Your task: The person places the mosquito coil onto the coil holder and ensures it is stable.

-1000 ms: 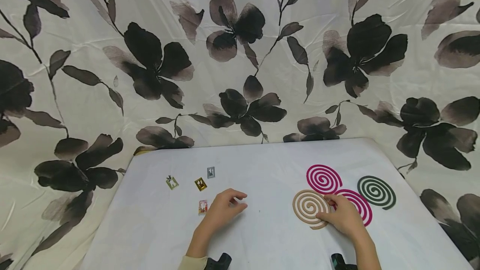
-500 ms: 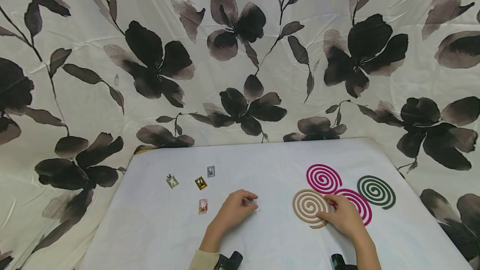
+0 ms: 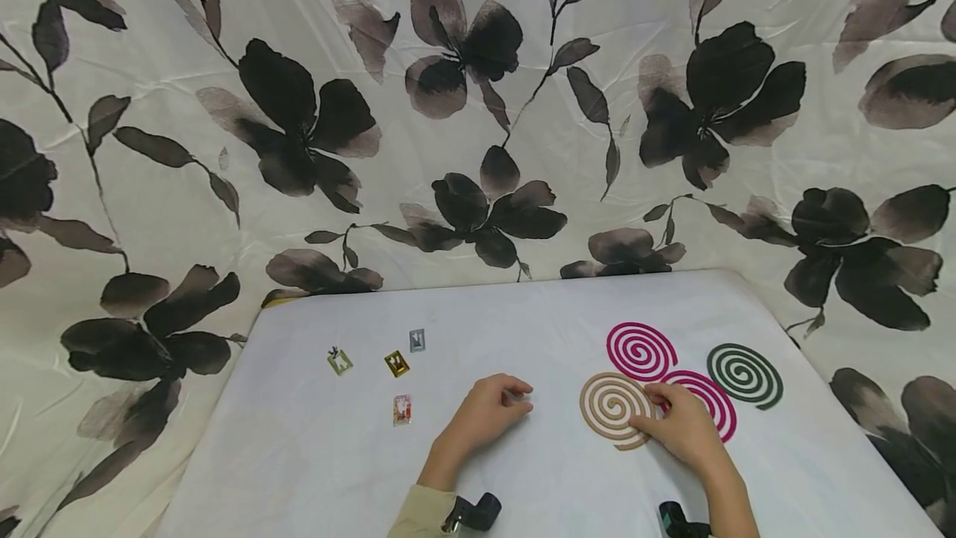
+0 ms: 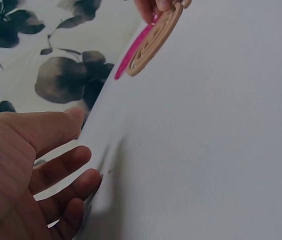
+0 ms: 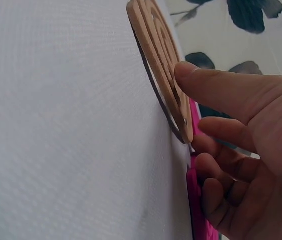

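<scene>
With thumb and fingers, my right hand (image 3: 683,428) pinches the right edge of a tan mosquito coil (image 3: 614,403). In the right wrist view the thumb lies on the coil's top face, and a dark shadow shows under its edge. Two magenta coils, a far one (image 3: 638,351) and a near one (image 3: 720,408), lie beside it; the hand partly covers the near one. A dark green coil (image 3: 743,373) lies at their right. My left hand (image 3: 484,413) holds nothing, its fingers loosely bent over the white table, left of the tan coil.
Several small frame-like pieces lie on the left of the white table (image 3: 299,455): a pale green one (image 3: 339,361), a gold one (image 3: 397,364), a silver one (image 3: 417,340) and a red-and-white one (image 3: 402,410). A flowered cloth (image 3: 478,123) hangs behind.
My left hand has moved right across the table, away from the small pieces and closer to the coils. The right hand keeps its pinch on the tan mosquito coil.
</scene>
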A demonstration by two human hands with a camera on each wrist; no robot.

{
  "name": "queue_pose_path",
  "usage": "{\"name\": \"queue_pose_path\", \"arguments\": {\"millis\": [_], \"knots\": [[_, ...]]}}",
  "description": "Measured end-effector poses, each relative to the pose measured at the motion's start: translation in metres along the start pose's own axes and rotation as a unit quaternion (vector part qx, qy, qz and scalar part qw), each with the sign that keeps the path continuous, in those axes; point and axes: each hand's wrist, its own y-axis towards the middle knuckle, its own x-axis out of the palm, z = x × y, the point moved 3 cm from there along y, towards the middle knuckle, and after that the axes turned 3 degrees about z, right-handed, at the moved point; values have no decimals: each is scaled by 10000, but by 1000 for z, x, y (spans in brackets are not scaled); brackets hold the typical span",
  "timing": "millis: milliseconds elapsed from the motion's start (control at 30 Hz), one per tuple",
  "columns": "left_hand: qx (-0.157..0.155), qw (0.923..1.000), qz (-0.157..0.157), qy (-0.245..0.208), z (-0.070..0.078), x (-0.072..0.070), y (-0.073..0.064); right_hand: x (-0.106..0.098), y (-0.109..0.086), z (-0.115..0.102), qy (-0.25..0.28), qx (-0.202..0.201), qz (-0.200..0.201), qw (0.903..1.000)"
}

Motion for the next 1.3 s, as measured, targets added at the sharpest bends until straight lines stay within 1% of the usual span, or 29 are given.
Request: {"name": "queue_pose_path", "arguments": {"millis": [133,300,467,600,733,867,1033,1200,1300], "knots": [[18,10000,-49,-52,3,6,6,-2,-1,-1,87,49,38,9999],[71,9998,-178,79,8,15,13,-3,-2,1,190,157,-11,9997],[57,9995,-243,174,12,22,18,-2,-1,2,224,157,-37,9996],[45,9993,-280,237,13,27,23,-3,-1,2,192,180,-34,9996],[29,9991,-303,295,13,32,27,-3,-2,0,322,206,-16,9993],[80,9987,-333,386,16,36,30,-2,-4,0,408,183,8,9990],[90,9982,-359,476,21,40,33,-1,-7,0,250,204,107,9994],[57,9977,-334,590,25,44,35,-4,-10,-1,157,366,217,9990],[36,9973,-349,638,27,48,36,-6,-12,-1,178,483,197,9985]]}}
